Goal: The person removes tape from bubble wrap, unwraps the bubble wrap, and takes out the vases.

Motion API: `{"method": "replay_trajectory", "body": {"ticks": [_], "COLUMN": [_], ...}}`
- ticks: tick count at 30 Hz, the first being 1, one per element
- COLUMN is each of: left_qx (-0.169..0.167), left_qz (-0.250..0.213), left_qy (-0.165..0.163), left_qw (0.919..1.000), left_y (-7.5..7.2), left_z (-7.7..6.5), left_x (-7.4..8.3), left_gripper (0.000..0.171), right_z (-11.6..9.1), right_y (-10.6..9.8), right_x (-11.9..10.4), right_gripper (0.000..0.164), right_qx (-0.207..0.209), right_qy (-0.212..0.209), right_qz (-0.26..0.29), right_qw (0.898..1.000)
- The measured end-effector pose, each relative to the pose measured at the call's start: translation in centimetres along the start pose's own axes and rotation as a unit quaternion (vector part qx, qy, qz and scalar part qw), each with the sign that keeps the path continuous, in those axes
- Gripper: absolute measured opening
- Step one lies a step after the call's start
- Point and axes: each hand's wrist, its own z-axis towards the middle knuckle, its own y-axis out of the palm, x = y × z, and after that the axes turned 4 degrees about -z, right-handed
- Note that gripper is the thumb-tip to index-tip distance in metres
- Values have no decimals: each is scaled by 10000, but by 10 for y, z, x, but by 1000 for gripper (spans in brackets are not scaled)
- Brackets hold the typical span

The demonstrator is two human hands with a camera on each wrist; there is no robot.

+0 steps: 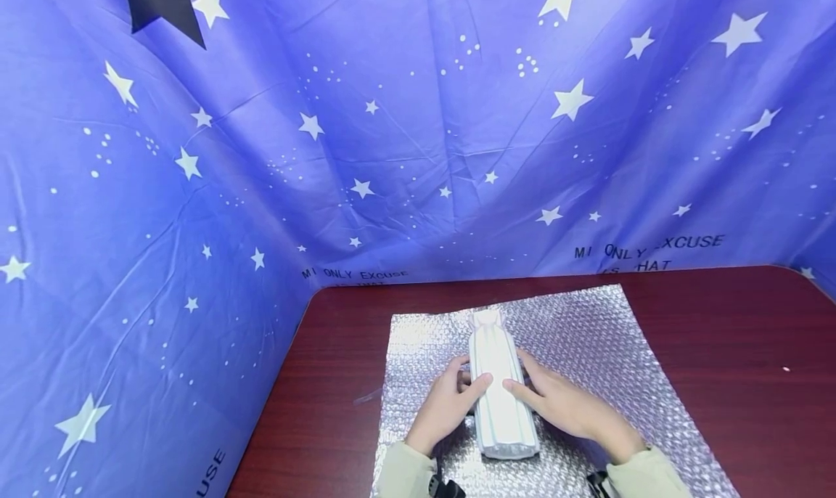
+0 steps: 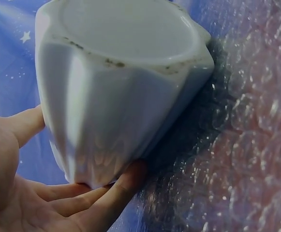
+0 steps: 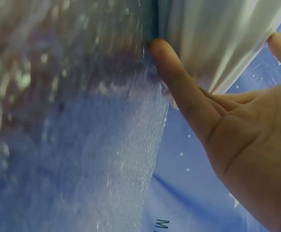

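Note:
A white fluted ceramic vase (image 1: 501, 403) lies on its side over a sheet of bubble wrap (image 1: 581, 331), its narrow neck pointing away from me and its base toward me. My left hand (image 1: 449, 405) grips its left side, thumb on top and fingers low along the side. From the right, my right hand (image 1: 570, 403) holds it the same way. In the left wrist view, the base of the vase (image 2: 116, 111) shows a rim with dark specks. Fingers of the right hand (image 3: 246, 125) reach under the fluted side in the right wrist view.
The bubble wrap is spread flat on a dark red wooden table (image 1: 738, 338). Blue cloth with white stars (image 1: 418, 142) hangs behind and to the left of the table. A tiny white speck (image 1: 787, 369) lies on the table at the right.

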Motion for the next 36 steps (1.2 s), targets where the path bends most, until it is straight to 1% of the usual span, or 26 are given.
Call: {"method": "replay_trajectory", "body": {"ticks": [5,9,14,21,25,32,36], "left_qx": [23,75,161,207,200,293,291], "left_qz": [-178,-205,-229,-401,-437,-244,-367], "left_qy": [82,141,147,120,167,202,172], "left_qw": [9998,9997,9995,9989,9987,9991,9988], "left_y": [1,1,2,3,3,3,4], "left_z": [0,-1,-1,-1,-2,-3,-4], "left_x": [1,3,4,3,4,5,6], "left_gripper": [66,64,66,67,67,70,67], "right_z": [1,0,-2,-5,-5,-6,-7], "right_y": [1,0,-2,-5,-5,-7,-8], "right_x": [-1,-2,-3,-6,-6,-6,-6], "right_gripper": [82,83,84,83,82,80,78], "right_qx": [7,16,70,124,144,129,134], "right_qy": [27,39,27,-47,-108,-98,-170], "right_qz": [202,338,205,117,141,256,361], "right_qw": [9998,9994,9998,9998,9997,9995,9991]}}
